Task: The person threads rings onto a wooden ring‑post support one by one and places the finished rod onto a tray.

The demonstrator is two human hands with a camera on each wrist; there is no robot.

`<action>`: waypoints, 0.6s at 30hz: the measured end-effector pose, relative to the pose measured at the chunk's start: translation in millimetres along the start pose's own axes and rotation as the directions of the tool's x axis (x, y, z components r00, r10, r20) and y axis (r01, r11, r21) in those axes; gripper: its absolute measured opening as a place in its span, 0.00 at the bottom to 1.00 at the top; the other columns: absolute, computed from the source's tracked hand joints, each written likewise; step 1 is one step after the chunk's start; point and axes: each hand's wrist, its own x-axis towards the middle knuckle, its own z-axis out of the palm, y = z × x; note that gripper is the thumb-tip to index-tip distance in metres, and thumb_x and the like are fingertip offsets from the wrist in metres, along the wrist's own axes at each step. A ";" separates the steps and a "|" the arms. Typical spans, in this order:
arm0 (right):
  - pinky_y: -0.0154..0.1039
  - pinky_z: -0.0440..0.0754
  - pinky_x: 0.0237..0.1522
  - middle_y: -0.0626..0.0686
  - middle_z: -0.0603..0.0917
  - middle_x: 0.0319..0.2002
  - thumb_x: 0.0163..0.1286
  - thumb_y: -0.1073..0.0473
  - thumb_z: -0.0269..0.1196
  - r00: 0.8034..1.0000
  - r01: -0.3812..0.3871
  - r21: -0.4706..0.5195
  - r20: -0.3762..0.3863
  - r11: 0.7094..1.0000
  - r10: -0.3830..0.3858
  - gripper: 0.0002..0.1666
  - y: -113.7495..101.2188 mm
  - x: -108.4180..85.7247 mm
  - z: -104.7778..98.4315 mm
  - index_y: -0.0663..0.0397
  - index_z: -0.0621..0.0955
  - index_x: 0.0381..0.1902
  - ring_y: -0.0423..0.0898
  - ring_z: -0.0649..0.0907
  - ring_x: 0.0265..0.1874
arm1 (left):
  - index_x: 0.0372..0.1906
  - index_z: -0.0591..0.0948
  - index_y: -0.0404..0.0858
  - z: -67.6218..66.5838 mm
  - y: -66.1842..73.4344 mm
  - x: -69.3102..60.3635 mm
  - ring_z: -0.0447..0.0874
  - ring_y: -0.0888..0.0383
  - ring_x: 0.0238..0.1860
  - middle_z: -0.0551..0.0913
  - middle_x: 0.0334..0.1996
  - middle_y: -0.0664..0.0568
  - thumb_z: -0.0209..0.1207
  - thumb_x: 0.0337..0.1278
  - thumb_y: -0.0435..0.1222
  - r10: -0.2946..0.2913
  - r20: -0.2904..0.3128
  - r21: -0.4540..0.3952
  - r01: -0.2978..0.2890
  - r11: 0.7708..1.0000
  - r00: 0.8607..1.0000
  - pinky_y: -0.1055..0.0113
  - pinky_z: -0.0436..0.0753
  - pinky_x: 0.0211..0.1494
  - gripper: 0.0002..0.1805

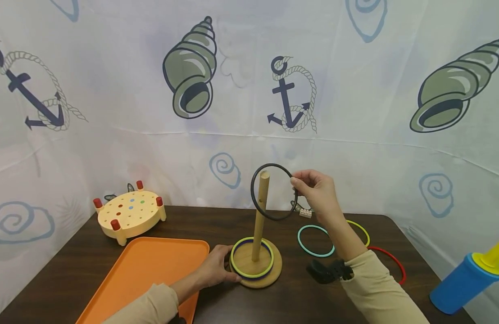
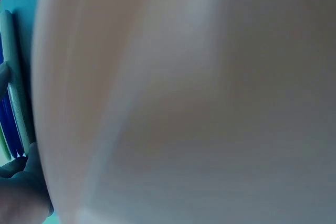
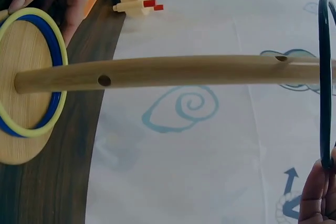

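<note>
In the head view my right hand (image 1: 320,193) pinches a black ring (image 1: 274,219) by its right side, tilted up around or beside the top of a wooden post (image 1: 260,211). My left hand (image 1: 215,267) grips the left edge of the round wooden base (image 1: 275,270). A yellow-green ring (image 1: 252,276) lies over a dark blue ring around the post's foot. In the right wrist view the black ring (image 3: 325,82) crosses the post (image 3: 184,72) near its tip, held by my fingers (image 3: 315,192). A sleeve hides most of the left wrist view.
An orange tray (image 1: 152,265) lies left of the base, with a round yellow pegged toy (image 1: 132,213) behind it. Right of the base lie a light blue ring (image 1: 301,243), a yellow ring (image 1: 367,234) and a red ring (image 1: 399,263). A blue cylinder (image 1: 462,285) stands tilted at far right.
</note>
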 end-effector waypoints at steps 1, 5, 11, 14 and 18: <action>0.28 0.81 0.32 0.46 0.80 0.25 0.64 0.65 0.62 1.000 -0.006 0.008 -0.003 1.000 0.006 0.12 0.4 0.9 2.4 0.72 0.80 0.41 0.37 0.80 0.26 | 0.61 0.69 0.23 0.1 -0.4 0.2 0.67 0.41 0.55 0.68 0.53 0.35 0.76 0.32 0.33 0.000 -0.002 0.004 0.000 1.000 1.000 0.52 0.79 0.53 0.45; 0.27 0.81 0.30 0.45 0.80 0.23 0.64 0.67 0.62 1.000 -0.018 0.031 0.002 0.999 0.018 0.11 5.2 2.2 10.2 0.72 0.80 0.41 0.37 0.80 0.25 | 0.60 0.69 0.22 0.2 -1.1 0.6 0.68 0.41 0.55 0.69 0.52 0.35 0.76 0.31 0.33 0.004 -0.014 0.013 -0.004 1.000 1.000 0.53 0.80 0.52 0.44; 0.27 0.79 0.29 0.46 0.80 0.24 0.64 0.65 0.62 0.997 -0.070 -0.050 0.018 0.996 0.071 0.10 27.7 -5.5 19.3 0.69 0.81 0.40 0.37 0.78 0.25 | 0.60 0.70 0.22 0.6 -1.0 0.4 0.68 0.42 0.55 0.70 0.51 0.36 0.76 0.31 0.33 0.003 -0.024 0.029 -0.003 1.000 1.000 0.52 0.79 0.54 0.44; 0.27 0.76 0.27 0.47 0.80 0.24 0.63 0.65 0.63 0.994 -0.103 -0.110 0.018 0.989 0.105 0.09 43.9 -12.9 23.6 0.67 0.82 0.39 0.38 0.77 0.24 | 0.59 0.70 0.22 0.8 -1.5 0.4 0.68 0.42 0.55 0.70 0.52 0.36 0.76 0.30 0.33 0.011 -0.026 0.030 -0.011 0.999 1.000 0.51 0.78 0.54 0.44; 0.27 0.74 0.23 0.48 0.79 0.22 0.61 0.66 0.64 0.991 -0.131 -0.176 0.012 0.976 0.135 0.06 68.3 -24.5 30.4 0.65 0.83 0.35 0.38 0.74 0.21 | 0.59 0.70 0.23 1.0 -2.8 0.3 0.68 0.42 0.55 0.70 0.52 0.36 0.76 0.30 0.33 0.017 -0.030 0.024 -0.016 1.000 0.999 0.51 0.78 0.54 0.44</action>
